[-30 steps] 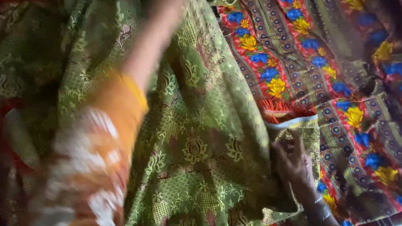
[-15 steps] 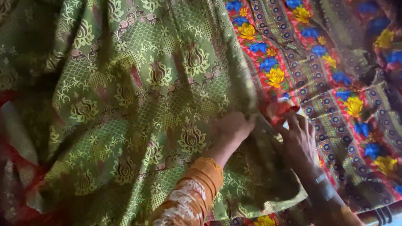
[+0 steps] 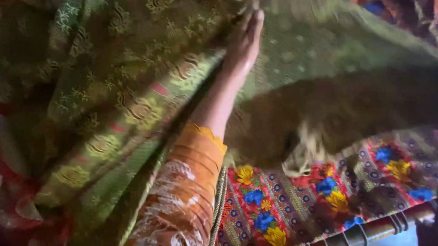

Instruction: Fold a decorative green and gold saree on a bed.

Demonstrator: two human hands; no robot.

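While my left hand (image 3: 245,38) stretches out flat, fingers pressed together against the green patterned cloth (image 3: 106,108), that fabric drapes all around it and billows, blurred, to its right. Below the hand, my orange sleeve (image 3: 186,195) crosses a floral bedsheet (image 3: 294,205). I can't see my right hand.

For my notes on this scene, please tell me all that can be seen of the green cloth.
The green cloth is thin woven fabric with a yellow-gold flower and lattice pattern and small red marks. It lies crumpled in deep folds on the left, while its right part is lifted, blurred, and hangs above the flowered bedsheet. One hand with an orange sleeve presses flat on it near the top. Which hand this is cannot be told.
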